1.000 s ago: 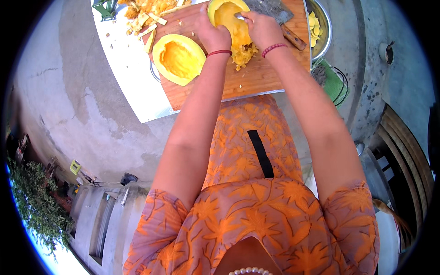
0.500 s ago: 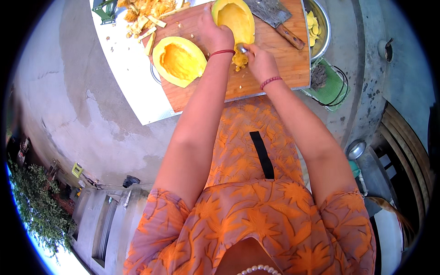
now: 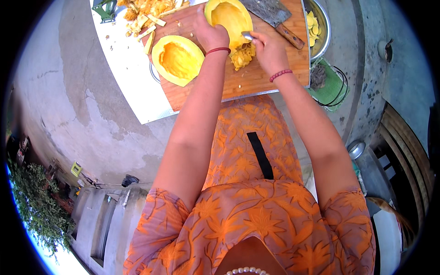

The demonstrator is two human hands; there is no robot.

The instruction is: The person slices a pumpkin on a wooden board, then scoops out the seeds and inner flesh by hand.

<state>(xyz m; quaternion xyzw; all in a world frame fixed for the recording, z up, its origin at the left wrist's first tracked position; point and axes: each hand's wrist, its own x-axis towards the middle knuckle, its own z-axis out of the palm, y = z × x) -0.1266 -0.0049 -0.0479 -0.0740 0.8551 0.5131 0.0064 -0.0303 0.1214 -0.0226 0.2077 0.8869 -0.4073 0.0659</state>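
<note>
My left hand (image 3: 211,34) grips the left side of a hollowed yellow pumpkin half (image 3: 233,20), its cavity facing up, near the far edge of the wooden cutting board (image 3: 270,68). In my right hand (image 3: 271,51) is a metal spoon (image 3: 248,35), its bowl at the right rim of that half. Stringy orange pulp (image 3: 243,56) hangs or lies at the near end of the half; whether it is still attached I cannot tell. A second scooped pumpkin half (image 3: 178,60) rests to the left of my left forearm.
A cleaver (image 3: 270,13) with a wooden handle lies at the board's far right. Past it stands a metal bowl (image 3: 326,32) of yellow slices. Pulp and peel strips (image 3: 149,16) are heaped far left. A green basket (image 3: 337,91) sits below the board's right edge.
My right hand with the spoon has moved right and slightly away from me. The held half has shifted a little left, and more pulp shows at its near end.
</note>
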